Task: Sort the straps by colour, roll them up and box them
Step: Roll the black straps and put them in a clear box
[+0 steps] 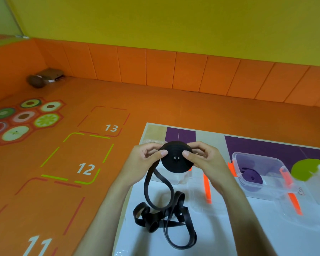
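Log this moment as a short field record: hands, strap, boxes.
left hand: pinches the black roll
right hand: pinches the same roll
loose strap: unrolled tail heaped on the table
clear box: holds a purple roll
progress: black strap partly rolled, not boxed

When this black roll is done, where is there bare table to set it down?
Two patches: white table at the near edge, right of the loose black strap; and purple surface behind the box with the purple roll. Crowded between: clear lids and orange clips.
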